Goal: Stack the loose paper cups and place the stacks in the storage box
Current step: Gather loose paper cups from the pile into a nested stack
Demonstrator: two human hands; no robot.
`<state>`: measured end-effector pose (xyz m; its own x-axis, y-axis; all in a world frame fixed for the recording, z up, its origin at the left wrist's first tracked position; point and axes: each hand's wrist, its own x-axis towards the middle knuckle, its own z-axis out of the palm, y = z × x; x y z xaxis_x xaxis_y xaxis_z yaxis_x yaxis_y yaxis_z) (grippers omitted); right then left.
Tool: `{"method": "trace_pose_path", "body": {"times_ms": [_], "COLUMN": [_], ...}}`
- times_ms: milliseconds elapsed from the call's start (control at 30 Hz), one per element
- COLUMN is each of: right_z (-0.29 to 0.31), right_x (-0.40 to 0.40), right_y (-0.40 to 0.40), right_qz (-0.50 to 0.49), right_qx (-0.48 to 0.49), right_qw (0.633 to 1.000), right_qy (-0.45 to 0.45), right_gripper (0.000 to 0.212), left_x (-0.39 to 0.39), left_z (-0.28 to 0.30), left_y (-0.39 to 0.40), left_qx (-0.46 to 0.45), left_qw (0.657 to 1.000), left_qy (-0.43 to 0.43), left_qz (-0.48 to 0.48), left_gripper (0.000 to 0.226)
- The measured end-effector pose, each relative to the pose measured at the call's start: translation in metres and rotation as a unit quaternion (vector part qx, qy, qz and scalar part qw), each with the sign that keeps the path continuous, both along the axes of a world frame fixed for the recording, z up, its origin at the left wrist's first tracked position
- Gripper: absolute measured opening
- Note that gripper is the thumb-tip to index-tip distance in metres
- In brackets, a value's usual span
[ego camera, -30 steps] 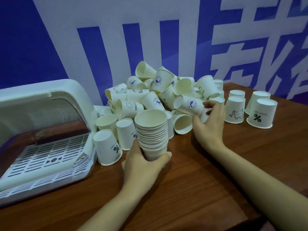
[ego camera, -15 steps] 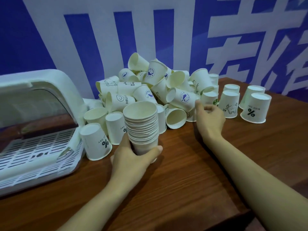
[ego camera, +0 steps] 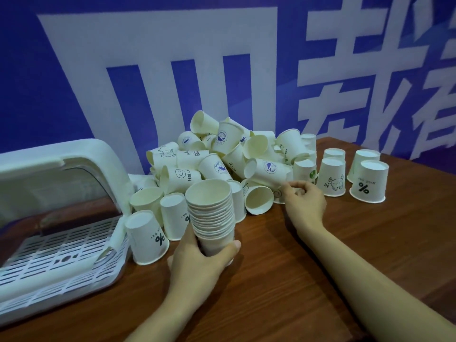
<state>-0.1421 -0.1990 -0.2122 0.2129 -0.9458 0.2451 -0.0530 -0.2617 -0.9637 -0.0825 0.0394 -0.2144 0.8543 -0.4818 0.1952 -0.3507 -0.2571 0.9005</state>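
Right hand [ego camera: 304,202] withdrawn from pile [ego camera: 229,154], fingers curled

— Count, please?
— One nested stack of cups [ego camera: 212,215]; one storage box [ego camera: 61,218]; two hands. Five cups stand inverted at right.
— The loose pile [ego camera: 229,156]?
— Too jumbled to count.

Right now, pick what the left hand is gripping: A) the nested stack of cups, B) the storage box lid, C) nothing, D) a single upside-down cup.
A: the left hand wraps round the base of the nested stack of cups, standing mouth-up on the table.
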Motion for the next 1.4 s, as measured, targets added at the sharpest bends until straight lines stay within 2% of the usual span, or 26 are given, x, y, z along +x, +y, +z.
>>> {"method": "trace_pose_path", "body": {"times_ms": [133,267,367,467,600,700,767,833,1033,1200,1400], "right_z": [0.0,0.002,0.024,0.056,0.093,0.117,0.127,0.131,0.124,0.113,0.108], "right_x": [0.0,-0.001,-0.01,-0.02,-0.026,-0.027,-0.026,-0.021,-0.008,-0.007,-0.007], "right_y": [0.003,0.002,0.008,0.02,0.047,0.068,0.081,0.091,0.102,0.103,0.099], "right_qz": [0.031,0.025,0.007,0.016,0.073,0.127,0.176,0.219,0.285,0.257,0.193], "right_qx": [-0.02,-0.026,-0.11,-0.231,-0.351,-0.45,-0.482,-0.494,-0.474,-0.448,-0.446], "right_qw": [0.998,0.999,0.99,0.964,0.929,0.881,0.857,0.841,0.832,0.852,0.87], "right_qy": [0.05,-0.029,-0.087,-0.134,-0.094,-0.069,-0.056,-0.044,-0.046,-0.086,-0.082], "right_gripper": [0.019,0.012,0.005,0.003,0.006,0.009,0.012,0.015,0.025,0.038,0.014], "left_x": [-0.001,-0.004,-0.004,0.0,0.003,0.005,0.007,0.008,0.008,0.009,0.008], "left_z": [0.004,0.007,0.008,0.007,0.001,-0.001,-0.004,-0.005,-0.006,-0.006,-0.008], "left_y": [0.0,0.002,0.002,0.001,-0.001,0.0,0.001,0.001,-0.001,0.0,0.001], "left_qx": [-0.003,-0.001,-0.001,0.003,0.009,0.006,0.006,0.011,-0.001,0.0,0.005], "left_qw": [1.0,1.0,1.0,1.0,0.999,0.999,0.999,0.999,0.999,0.999,0.999], "left_qy": [0.016,0.015,0.006,-0.013,-0.034,-0.035,-0.034,-0.032,-0.024,-0.035,-0.046], "left_qz": [-0.002,-0.006,-0.003,-0.005,-0.005,-0.005,-0.012,-0.012,-0.02,-0.021,-0.021], "left_gripper": [0.055,0.051,0.043,0.052,0.059,0.064,0.064,0.063,0.063,0.064,0.056]}}
